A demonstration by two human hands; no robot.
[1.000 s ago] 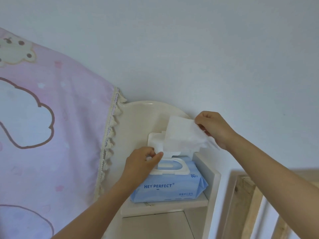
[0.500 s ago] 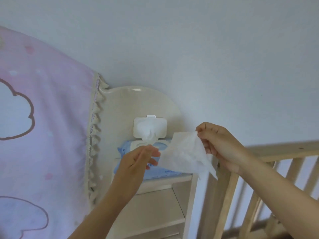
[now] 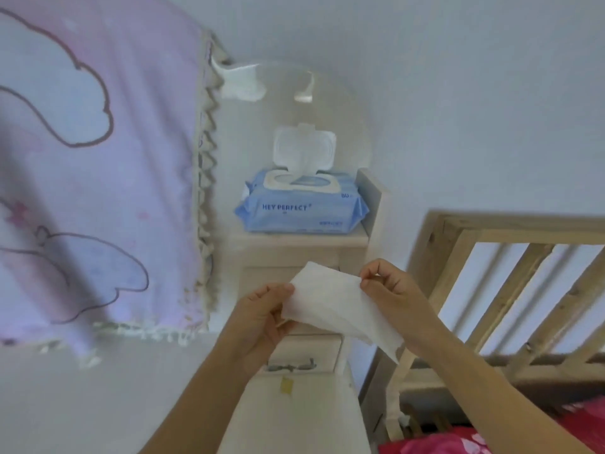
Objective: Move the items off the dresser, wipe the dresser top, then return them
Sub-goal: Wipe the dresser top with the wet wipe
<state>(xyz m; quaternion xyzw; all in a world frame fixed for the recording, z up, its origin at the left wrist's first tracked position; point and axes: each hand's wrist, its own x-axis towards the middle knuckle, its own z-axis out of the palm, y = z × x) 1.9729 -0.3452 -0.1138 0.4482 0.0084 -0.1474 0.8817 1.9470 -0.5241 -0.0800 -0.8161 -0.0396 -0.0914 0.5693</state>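
A white wet wipe [image 3: 337,306] is stretched between both hands in front of me. My left hand [image 3: 262,317] pinches its left edge and my right hand [image 3: 391,291] pinches its upper right corner. Above them, a blue pack of wipes [image 3: 301,208] lies on the top shelf of a small cream shelf unit [image 3: 370,204], its white lid flipped up. The pale dresser top [image 3: 82,394] spreads out at the lower left.
A pink cloth with cloud prints and a tasselled edge [image 3: 98,158] hangs at the left. A small drawer with a metal handle [image 3: 304,355] sits below my hands. A wooden cot rail [image 3: 510,283] stands at the right, with red bedding [image 3: 491,437] under it.
The wipe has come free of the pack. Both hands have dropped below the shelf with it, and my left hand now holds its edge. The view has tilted downward.
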